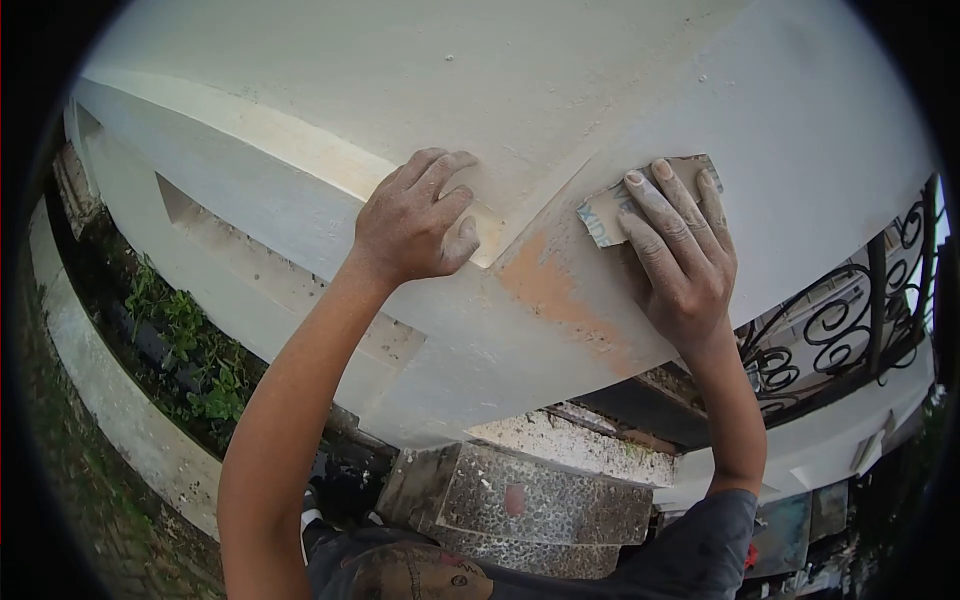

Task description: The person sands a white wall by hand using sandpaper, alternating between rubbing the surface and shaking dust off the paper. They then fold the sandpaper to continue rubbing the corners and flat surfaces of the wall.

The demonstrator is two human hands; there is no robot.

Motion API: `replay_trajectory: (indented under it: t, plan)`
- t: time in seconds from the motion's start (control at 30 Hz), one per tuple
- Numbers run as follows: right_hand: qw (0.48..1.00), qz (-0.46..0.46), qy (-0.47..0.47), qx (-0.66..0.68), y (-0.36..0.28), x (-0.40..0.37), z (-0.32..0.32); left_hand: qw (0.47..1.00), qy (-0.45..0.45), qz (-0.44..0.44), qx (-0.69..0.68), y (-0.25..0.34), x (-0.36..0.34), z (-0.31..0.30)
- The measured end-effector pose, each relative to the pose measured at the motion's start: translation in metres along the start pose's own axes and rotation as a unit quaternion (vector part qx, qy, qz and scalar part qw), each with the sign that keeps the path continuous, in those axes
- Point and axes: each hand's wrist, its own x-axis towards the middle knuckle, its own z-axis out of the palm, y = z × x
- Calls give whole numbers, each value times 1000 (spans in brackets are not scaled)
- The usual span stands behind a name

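My right hand (682, 250) presses a piece of sandpaper (600, 215) against the white wall (800, 150). Its fingers lie over the sheet, and printed lettering shows on the paper's pale backing. Below and left of that hand, a worn orange patch (550, 290) shows through the white paint near the wall's corner. My left hand (415, 215) rests on the corner of a narrow ledge (330, 155), fingers bent and apart, with nothing visible in it. Pale dust coats the fingers of both hands.
Black wrought-iron railing (830, 320) curls at the right, close to my right forearm. Pebbled steps (560, 495) lie below me. Green plants (195, 350) grow in a trough at the left, beside a concrete curb (110, 370). A recessed slot (240, 240) runs along the wall.
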Motion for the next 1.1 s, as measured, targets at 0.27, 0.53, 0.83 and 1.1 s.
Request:
replay_trajectory:
  t: [0.27,0.53,0.83,1.1]
  plan:
    - [1000,9,-11,-20,-6,-6,8,1000,-8,-25,14,1,-3,1]
    - [998,-11,-60,-26,-1,-9,3,1000,-8,-26,11,0,-4,1]
    - [994,-26,-108,8,-23,-22,13,1000,-4,-20,21,-1,-6,2]
    - [996,-14,-92,-15,-13,-15,9,1000,18,-16,-3,-1,-8,5]
